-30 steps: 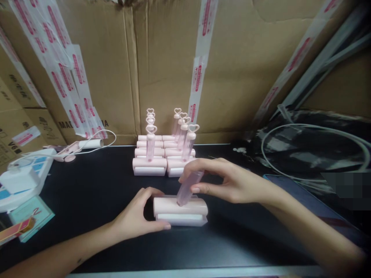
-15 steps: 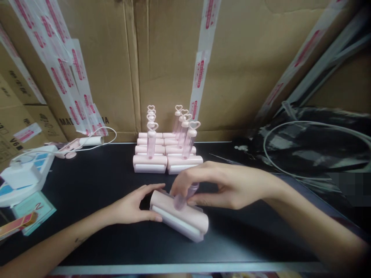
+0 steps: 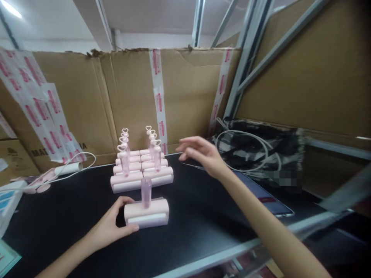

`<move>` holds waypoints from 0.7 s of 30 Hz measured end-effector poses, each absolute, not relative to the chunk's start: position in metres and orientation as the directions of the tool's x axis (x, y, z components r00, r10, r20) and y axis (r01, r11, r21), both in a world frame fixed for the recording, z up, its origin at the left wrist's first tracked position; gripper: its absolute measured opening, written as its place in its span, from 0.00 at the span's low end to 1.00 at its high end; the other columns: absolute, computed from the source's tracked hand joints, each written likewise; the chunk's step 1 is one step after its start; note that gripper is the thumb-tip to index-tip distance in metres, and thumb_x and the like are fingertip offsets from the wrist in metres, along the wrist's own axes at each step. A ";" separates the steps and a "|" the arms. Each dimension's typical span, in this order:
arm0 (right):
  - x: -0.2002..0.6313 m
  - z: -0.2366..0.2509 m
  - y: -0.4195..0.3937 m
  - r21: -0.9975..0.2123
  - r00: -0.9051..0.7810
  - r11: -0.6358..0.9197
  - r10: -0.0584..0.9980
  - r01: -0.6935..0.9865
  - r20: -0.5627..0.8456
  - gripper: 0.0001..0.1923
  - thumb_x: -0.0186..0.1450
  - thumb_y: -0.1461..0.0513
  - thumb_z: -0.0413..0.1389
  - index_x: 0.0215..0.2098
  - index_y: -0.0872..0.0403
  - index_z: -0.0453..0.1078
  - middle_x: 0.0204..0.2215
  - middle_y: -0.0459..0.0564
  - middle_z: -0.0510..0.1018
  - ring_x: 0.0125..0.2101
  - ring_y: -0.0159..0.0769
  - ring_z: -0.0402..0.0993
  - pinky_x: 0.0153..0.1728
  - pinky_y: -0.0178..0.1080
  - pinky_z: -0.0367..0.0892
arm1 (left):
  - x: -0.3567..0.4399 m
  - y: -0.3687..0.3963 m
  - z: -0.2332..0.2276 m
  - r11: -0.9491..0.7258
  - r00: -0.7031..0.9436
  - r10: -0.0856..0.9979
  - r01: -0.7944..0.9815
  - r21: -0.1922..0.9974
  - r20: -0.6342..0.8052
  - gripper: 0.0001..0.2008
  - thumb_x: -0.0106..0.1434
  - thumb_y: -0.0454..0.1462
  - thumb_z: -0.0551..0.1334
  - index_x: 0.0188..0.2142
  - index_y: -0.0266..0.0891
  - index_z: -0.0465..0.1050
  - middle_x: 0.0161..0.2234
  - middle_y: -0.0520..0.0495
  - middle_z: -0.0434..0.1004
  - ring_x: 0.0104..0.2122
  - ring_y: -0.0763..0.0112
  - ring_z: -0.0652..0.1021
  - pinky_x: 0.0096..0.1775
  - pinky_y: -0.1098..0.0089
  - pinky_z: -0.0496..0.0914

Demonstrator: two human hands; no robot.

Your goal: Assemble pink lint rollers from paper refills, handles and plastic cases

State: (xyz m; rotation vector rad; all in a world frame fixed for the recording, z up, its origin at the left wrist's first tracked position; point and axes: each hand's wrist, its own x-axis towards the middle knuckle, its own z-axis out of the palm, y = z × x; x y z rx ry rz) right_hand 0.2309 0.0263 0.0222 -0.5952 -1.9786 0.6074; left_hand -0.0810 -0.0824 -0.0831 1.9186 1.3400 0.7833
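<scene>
In the head view, a pale pink lint roller (image 3: 146, 208) lies on the black table, its clear purplish tube handle (image 3: 146, 192) standing upright with a plain top. My left hand (image 3: 111, 226) grips the roller's left end, thumb at the front and fingers behind. Up and to the right, my right hand (image 3: 203, 152) is in the air, empty, with loosely bent fingers apart from the roller. Behind the held piece, several matching lint rollers (image 3: 127, 181) lie in two columns. Handles topped with heart-shaped loops (image 3: 156, 143) rise from several of them.
A cardboard wall (image 3: 133, 88) stands at the back. To the left are a white cable (image 3: 92, 158) and a power strip (image 3: 10, 200). A teal box (image 3: 8, 256) sits at lower left. On the right lie a dark bag (image 3: 290, 143) with a coiled cable and a tablet-like device (image 3: 261, 193).
My right hand has let go of the tube handle and moved up and right. The lint roller now sits straighter, its handle upright, with my left hand still on it. The view has tilted up.
</scene>
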 end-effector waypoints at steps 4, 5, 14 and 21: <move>0.294 0.015 0.074 -0.432 -0.210 0.566 0.744 0.702 0.634 0.14 0.64 0.60 0.46 0.42 0.56 0.69 0.35 0.54 0.78 0.35 0.38 0.75 0.39 0.40 0.70 | -0.081 -0.079 -0.080 -0.335 0.283 0.933 0.467 0.818 0.221 0.46 0.43 0.46 0.71 0.57 0.43 0.49 0.55 0.37 0.61 0.56 0.50 0.63 0.57 0.51 0.55; 0.306 0.011 0.083 -0.399 -0.223 0.531 0.767 0.748 0.602 0.12 0.62 0.61 0.49 0.38 0.56 0.72 0.33 0.53 0.79 0.34 0.39 0.75 0.38 0.39 0.69 | -0.079 -0.076 -0.074 -0.359 0.288 0.924 0.427 0.830 0.251 0.48 0.43 0.46 0.72 0.58 0.43 0.47 0.57 0.36 0.59 0.58 0.49 0.61 0.58 0.51 0.53; 0.345 0.003 0.119 -0.236 -0.145 0.280 0.874 0.931 0.464 0.14 0.59 0.64 0.48 0.37 0.55 0.76 0.33 0.50 0.81 0.32 0.36 0.75 0.33 0.32 0.66 | -0.005 -0.036 0.011 -0.191 0.452 0.857 -0.167 0.967 0.247 0.30 0.49 0.43 0.69 0.49 0.40 0.61 0.31 0.49 0.75 0.38 0.65 0.76 0.47 0.61 0.65; 0.354 0.014 0.130 -0.057 -0.200 0.259 0.853 0.964 0.483 0.15 0.59 0.66 0.48 0.38 0.56 0.76 0.37 0.53 0.79 0.35 0.37 0.74 0.36 0.33 0.64 | 0.010 -0.035 -0.007 -0.032 0.480 0.858 -0.305 0.952 0.183 0.15 0.59 0.42 0.59 0.22 0.33 0.69 0.14 0.57 0.56 0.14 0.83 0.59 0.18 0.78 0.50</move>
